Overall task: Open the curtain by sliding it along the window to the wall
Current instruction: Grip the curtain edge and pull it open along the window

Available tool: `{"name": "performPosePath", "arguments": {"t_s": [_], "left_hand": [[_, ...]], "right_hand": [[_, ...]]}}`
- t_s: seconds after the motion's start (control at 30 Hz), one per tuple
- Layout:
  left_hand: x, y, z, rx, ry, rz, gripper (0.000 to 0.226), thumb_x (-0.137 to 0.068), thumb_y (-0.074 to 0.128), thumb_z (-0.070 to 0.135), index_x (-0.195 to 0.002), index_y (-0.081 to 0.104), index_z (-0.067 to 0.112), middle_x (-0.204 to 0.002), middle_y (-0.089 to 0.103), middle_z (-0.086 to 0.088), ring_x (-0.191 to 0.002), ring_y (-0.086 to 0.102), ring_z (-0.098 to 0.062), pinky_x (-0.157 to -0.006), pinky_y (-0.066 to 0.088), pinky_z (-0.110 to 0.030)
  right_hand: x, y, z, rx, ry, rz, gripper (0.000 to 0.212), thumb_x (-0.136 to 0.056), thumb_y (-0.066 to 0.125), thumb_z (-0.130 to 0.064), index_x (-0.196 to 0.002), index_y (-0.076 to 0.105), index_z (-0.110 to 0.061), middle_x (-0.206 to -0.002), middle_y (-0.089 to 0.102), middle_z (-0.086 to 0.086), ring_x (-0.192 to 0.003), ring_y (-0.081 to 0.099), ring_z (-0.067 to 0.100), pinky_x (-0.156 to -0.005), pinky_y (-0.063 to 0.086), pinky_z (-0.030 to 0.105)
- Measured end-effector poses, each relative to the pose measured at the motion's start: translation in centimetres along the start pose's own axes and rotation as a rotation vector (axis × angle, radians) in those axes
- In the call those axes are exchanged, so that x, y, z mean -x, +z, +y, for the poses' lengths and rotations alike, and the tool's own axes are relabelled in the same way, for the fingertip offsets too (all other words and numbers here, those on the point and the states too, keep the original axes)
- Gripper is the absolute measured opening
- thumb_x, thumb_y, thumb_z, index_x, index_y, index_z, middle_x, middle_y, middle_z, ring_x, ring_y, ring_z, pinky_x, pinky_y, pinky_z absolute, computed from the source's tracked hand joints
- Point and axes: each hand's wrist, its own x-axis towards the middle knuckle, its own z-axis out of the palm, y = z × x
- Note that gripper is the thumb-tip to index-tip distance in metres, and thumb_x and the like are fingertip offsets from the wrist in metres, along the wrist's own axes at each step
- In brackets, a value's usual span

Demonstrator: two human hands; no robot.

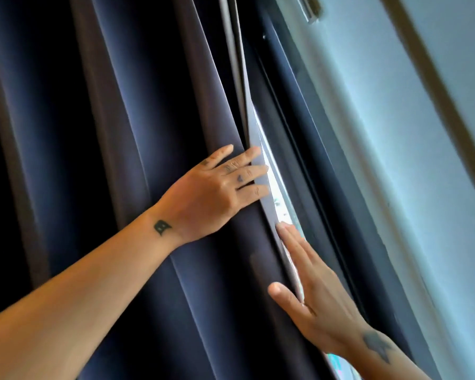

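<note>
Both hands, left hand [209,193] and right hand [313,297], flat against curtain [148,105] edge.

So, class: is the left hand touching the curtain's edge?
Touching. The head view shows the left hand lying on the curtain, fingertips curling over its edge.

dark window frame [307,149], navy curtain [137,133] hanging against it
</note>
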Motion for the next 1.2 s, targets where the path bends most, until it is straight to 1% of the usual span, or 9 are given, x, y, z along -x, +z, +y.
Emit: {"name": "performPosePath", "arguments": {"t_s": [0.17,0.33,0.43,0.57,0.67,0.8,0.93,1.1,1.2], "left_hand": [[-0.5,-1.7,0.1,0.010,-0.003,-0.024,0.034,-0.090,0.047,0.027,-0.077,0.070,0.005,-0.102,0.072,-0.015,-0.113,0.059,-0.036,-0.102,0.032,-0.048],[-3.1,-2.7,0.5,0.006,0.027,-0.309,0.036,-0.082,0.043,0.023,-0.062,0.066,0.004,-0.090,0.072,-0.017,-0.105,0.062,-0.037,-0.097,0.043,-0.049],[-4.0,-2.3,0.7,-0.043,-0.020,-0.501,0.019,-0.084,0.043,0.022,-0.087,0.058,0.011,-0.095,0.068,-0.010,-0.093,0.060,-0.029,-0.092,0.041,-0.039],[-3.3,-1.2,0.6,-0.221,0.056,-0.663,0.041,-0.091,0.031,0.037,-0.123,0.051,0.023,-0.122,0.063,-0.003,-0.121,0.049,-0.024,-0.106,0.024,-0.045],[-2.2,-1.0,0.5,-0.267,0.088,-0.732,0.048,-0.095,0.020,0.044,-0.128,0.052,0.028,-0.135,0.055,0.000,-0.134,0.036,-0.023,-0.110,0.016,-0.048],[0.1,-1.6,-0.1,-0.219,0.067,-0.708,0.060,-0.094,0.008,0.045,-0.123,0.057,0.028,-0.132,0.058,0.003,-0.132,0.037,-0.022,-0.111,0.013,-0.047],[3.1,-3.0,-1.1,-0.215,0.083,-0.686,0.080,-0.081,-0.005,0.045,-0.114,0.065,0.026,-0.121,0.066,0.002,-0.127,0.045,-0.024,-0.110,0.019,-0.047],[7.4,-4.6,-2.3,-0.181,0.061,-0.720,0.074,-0.087,-0.001,0.044,-0.118,0.063,0.023,-0.127,0.062,0.000,-0.133,0.038,-0.024,-0.113,0.015,-0.047],[10.2,-5.5,-3.0,-0.146,0.056,-0.720,0.068,-0.090,0.006,0.044,-0.117,0.064,0.020,-0.125,0.064,-0.002,-0.133,0.038,-0.026,-0.113,0.016,-0.047]], "right_hand": [[2.6,2.2,-0.7,-0.162,0.067,-0.016,0.077,-0.081,0.028,-0.070,-0.140,0.007,-0.026,-0.150,0.013,-0.003,-0.135,0.008,0.004,-0.106,0.006,0.014],[2.5,3.6,-2.2,-0.236,0.077,-0.044,0.079,-0.082,0.038,-0.064,-0.141,0.004,-0.023,-0.148,0.011,-0.003,-0.136,0.008,0.008,-0.104,0.004,0.010],[1.6,3.9,-2.6,-0.261,0.089,-0.025,0.078,-0.082,0.042,-0.053,-0.142,0.006,-0.018,-0.147,0.015,-0.003,-0.136,0.011,0.011,-0.103,0.005,0.007],[1.1,4.9,-2.9,-0.317,0.107,-0.007,0.083,-0.080,0.045,-0.052,-0.142,0.005,-0.015,-0.149,0.017,0.005,-0.135,0.011,0.012,-0.102,0.005,0.006],[1.1,6.0,-3.3,-0.337,0.126,0.001,0.085,-0.079,0.046,-0.054,-0.142,0.002,-0.018,-0.151,0.015,0.006,-0.135,0.011,0.010,-0.104,0.007,0.009],[1.1,7.5,-4.5,-0.338,0.116,0.000,0.079,-0.083,0.044,-0.047,-0.142,0.003,-0.014,-0.150,0.017,0.011,-0.135,0.016,0.016,-0.103,0.010,0.010],[1.1,9.5,-7.3,-0.301,0.087,-0.021,0.068,-0.086,0.032,-0.039,-0.142,0.005,-0.009,-0.149,0.016,0.018,-0.136,0.015,0.024,-0.107,0.013,0.023],[1.1,12.8,-11.2,-0.254,0.019,0.003,0.059,-0.087,0.025,-0.025,-0.139,0.007,-0.003,-0.145,0.013,0.014,-0.133,0.015,0.034,-0.104,0.017,0.050],[1.0,15.0,-13.4,-0.260,0.025,0.032,0.055,-0.090,0.031,-0.016,-0.138,0.009,-0.001,-0.141,0.013,0.014,-0.130,0.018,0.036,-0.100,0.019,0.053]]}}
